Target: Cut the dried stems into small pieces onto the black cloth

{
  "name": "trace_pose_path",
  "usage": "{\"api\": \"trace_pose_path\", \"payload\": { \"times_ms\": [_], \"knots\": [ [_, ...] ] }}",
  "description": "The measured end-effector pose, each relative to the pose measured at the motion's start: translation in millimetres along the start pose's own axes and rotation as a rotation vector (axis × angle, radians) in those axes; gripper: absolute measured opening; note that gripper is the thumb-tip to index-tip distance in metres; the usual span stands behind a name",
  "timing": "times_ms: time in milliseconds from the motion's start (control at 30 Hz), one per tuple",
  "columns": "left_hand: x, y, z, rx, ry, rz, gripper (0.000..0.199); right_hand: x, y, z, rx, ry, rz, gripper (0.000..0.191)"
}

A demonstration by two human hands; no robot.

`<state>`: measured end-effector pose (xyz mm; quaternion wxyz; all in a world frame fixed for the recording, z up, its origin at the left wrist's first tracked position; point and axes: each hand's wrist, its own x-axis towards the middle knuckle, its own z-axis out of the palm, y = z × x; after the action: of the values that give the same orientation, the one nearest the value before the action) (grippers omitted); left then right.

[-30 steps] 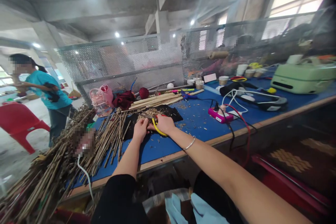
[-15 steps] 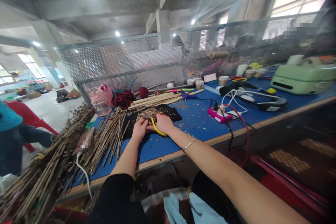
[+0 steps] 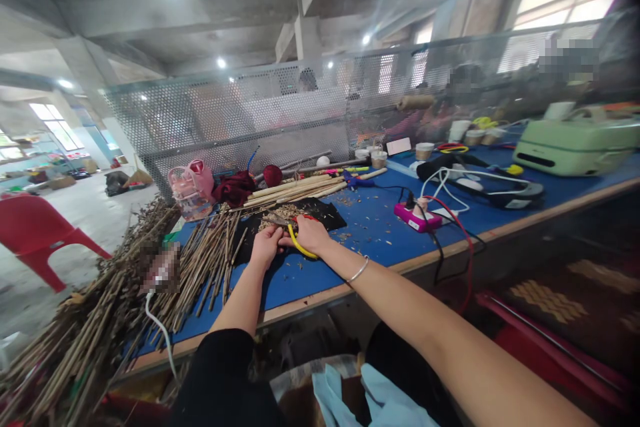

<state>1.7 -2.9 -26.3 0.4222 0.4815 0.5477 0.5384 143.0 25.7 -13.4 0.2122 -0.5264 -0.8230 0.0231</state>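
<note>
The right hand (image 3: 313, 237) is closed round the shears (image 3: 299, 247), one yellow handle bowing out below the palm, the blades reaching away to the left over a heap of chips (image 3: 287, 211). The left hand (image 3: 267, 243) sits just beside the blades, thumb and fingers drawn together; whether they pinch a piece I cannot tell. Both hands are low over the near edge of the black sheet (image 3: 327, 212), the left forearm running up steeply from its black sleeve (image 3: 225, 373), the right arm slanting in from the lower right with a bangle (image 3: 359, 269) at the wrist. Cut stalks (image 3: 213, 263) lie left of the left hand, pale sticks (image 3: 295, 189) beyond the heap, and a pink power strip (image 3: 417, 215) well to the right on the blue table (image 3: 370, 250). Against half a second ago, hands and shears are in nearly the same place; the person at the left edge is gone, leaving the red chair (image 3: 37, 230) in plain sight.
</note>
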Motion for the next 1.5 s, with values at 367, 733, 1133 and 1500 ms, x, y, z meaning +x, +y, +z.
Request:
{"api": "trace_pose_path", "payload": {
  "times_ms": [367,733,1133,1500],
  "knots": [
    [0.6,-1.1,0.5,0.074,0.056,0.032,0.022,4.8,-1.4,1.2,-0.023,-0.079,0.047,0.075],
    [-3.4,4.4,-0.4,0.134,-0.019,0.012,0.021,4.1,-0.5,4.3,-0.044,-0.031,0.05,0.061],
    [-2.1,3.9,2.8,0.151,0.083,0.001,0.024,3.2,2.6,5.1,-0.041,-0.032,0.055,0.067],
    [-2.5,4.7,3.2,0.175,0.153,0.036,0.028,1.4,1.0,0.5,-0.056,-0.016,-0.019,0.079]
  ]
}}
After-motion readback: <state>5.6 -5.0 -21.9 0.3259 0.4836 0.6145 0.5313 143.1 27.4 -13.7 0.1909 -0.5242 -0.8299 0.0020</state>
